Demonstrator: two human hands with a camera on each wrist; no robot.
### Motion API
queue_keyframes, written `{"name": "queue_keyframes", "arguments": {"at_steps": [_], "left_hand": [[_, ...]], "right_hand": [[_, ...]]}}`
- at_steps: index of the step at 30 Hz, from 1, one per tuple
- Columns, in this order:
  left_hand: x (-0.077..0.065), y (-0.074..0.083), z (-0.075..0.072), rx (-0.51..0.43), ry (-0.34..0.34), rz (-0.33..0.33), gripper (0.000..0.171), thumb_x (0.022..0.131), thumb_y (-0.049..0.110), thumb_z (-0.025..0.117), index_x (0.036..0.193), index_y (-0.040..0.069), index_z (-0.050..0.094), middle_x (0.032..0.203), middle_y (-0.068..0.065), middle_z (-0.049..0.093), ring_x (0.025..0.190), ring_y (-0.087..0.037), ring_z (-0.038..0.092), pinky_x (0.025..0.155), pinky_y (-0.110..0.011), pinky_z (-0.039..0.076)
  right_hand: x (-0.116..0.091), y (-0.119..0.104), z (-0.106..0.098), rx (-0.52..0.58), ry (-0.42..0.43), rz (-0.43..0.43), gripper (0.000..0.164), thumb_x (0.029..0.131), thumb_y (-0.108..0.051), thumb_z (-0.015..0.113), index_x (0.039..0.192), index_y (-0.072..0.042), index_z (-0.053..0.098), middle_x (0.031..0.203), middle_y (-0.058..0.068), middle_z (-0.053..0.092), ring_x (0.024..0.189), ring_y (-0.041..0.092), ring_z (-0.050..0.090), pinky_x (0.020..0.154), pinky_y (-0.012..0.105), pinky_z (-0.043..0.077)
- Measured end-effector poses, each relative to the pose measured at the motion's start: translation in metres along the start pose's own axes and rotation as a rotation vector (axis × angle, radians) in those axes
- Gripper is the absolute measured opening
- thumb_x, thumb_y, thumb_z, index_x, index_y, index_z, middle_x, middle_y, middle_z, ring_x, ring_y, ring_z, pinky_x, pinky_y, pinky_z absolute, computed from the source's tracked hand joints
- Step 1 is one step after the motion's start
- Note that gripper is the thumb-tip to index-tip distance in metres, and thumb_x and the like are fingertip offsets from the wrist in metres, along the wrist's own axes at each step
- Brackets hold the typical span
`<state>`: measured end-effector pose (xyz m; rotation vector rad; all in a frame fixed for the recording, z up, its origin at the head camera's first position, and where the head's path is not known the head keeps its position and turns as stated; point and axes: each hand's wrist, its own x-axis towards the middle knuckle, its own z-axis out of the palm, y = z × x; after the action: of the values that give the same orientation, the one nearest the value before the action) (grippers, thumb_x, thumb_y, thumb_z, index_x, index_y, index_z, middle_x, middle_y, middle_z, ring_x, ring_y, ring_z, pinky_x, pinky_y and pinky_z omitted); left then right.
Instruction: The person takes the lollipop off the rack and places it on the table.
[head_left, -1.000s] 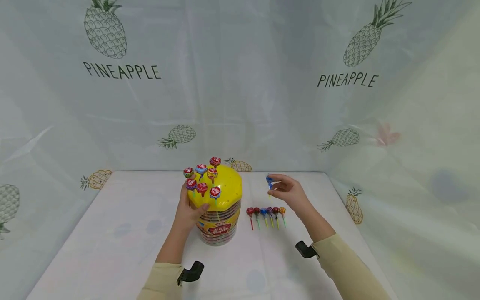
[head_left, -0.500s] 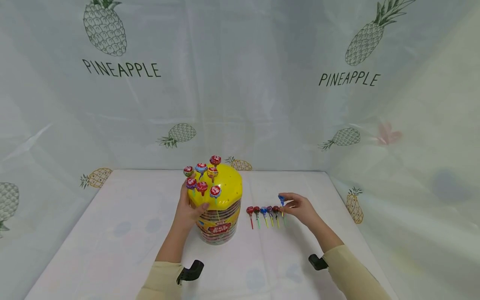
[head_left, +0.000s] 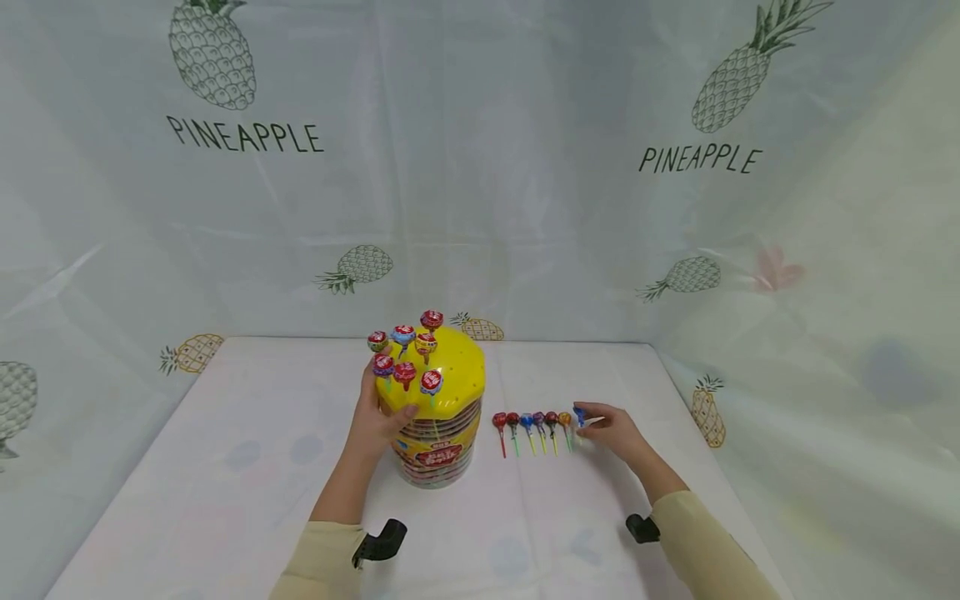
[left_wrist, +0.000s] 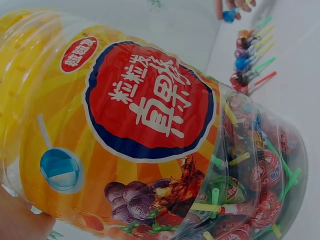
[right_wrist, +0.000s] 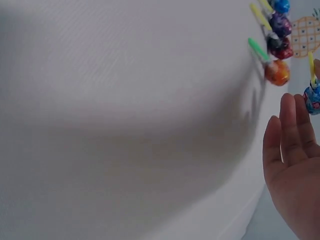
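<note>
On the white bench [head_left: 262, 500] sits a big candy jar [head_left: 437, 457] with a yellow lid [head_left: 462, 367], gripped near the top by the left hand [head_left: 377, 421]; seven lollipops [head_left: 405, 374] stick up from the lid. The right hand [head_left: 615, 431], just beside the orange end of a row of six lollipops [head_left: 527, 422] on the bench, pinches one blue lollipop [right_wrist: 313, 101] in its fingers.

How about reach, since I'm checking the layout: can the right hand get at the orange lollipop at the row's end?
Probably yes: the right hand is beside the orange lollipop, with nothing else in the row between. But the blue lollipop in its grip would likely need setting down first.
</note>
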<state>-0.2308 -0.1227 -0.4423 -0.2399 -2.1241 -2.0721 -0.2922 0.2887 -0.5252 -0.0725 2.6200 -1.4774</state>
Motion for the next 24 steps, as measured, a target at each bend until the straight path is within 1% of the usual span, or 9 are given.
{"name": "queue_keyframes", "arguments": {"at_steps": [5,10,14,24], "left_hand": [[0.001,-0.003,-0.001,-0.001,0.005,-0.009,0.087,0.090,0.027,0.072,0.154,0.027,0.014,0.150,-0.009,0.033,0.135,-0.028,0.036,0.112,-0.049,0.031],[0.000,-0.002,-0.001,0.003,0.010,-0.023,0.086,0.090,0.026,0.072,0.154,0.027,0.014,0.149,-0.009,0.033,0.135,-0.028,0.036,0.112,-0.049,0.031],[0.001,-0.001,0.000,0.004,0.008,-0.010,0.085,0.091,0.026,0.071,0.154,0.026,0.014,0.149,-0.010,0.033,0.135,-0.029,0.035,0.112,-0.049,0.030],[0.000,-0.001,0.001,-0.015,0.003,-0.016,0.085,0.091,0.024,0.070,0.154,0.025,0.013,0.151,-0.010,0.031,0.137,-0.029,0.033,0.113,-0.048,0.028]], "right_hand": [[0.005,0.011,0.003,-0.036,0.008,0.041,0.048,0.084,-0.007,0.076,0.130,-0.006,0.062,0.117,0.016,0.062,0.097,0.026,0.061,0.077,0.037,0.054],[0.007,0.017,0.006,-0.076,0.002,0.071,0.047,0.084,-0.009,0.077,0.129,-0.008,0.064,0.116,0.016,0.062,0.097,0.028,0.059,0.076,0.036,0.054],[0.010,0.021,0.009,-0.106,0.000,0.086,0.047,0.083,-0.007,0.077,0.128,-0.011,0.065,0.113,0.014,0.062,0.095,0.027,0.058,0.073,0.033,0.052],[0.012,0.021,0.012,-0.205,0.000,0.083,0.049,0.082,-0.008,0.078,0.129,-0.012,0.064,0.112,0.010,0.061,0.092,0.023,0.055,0.070,0.033,0.049]]}}
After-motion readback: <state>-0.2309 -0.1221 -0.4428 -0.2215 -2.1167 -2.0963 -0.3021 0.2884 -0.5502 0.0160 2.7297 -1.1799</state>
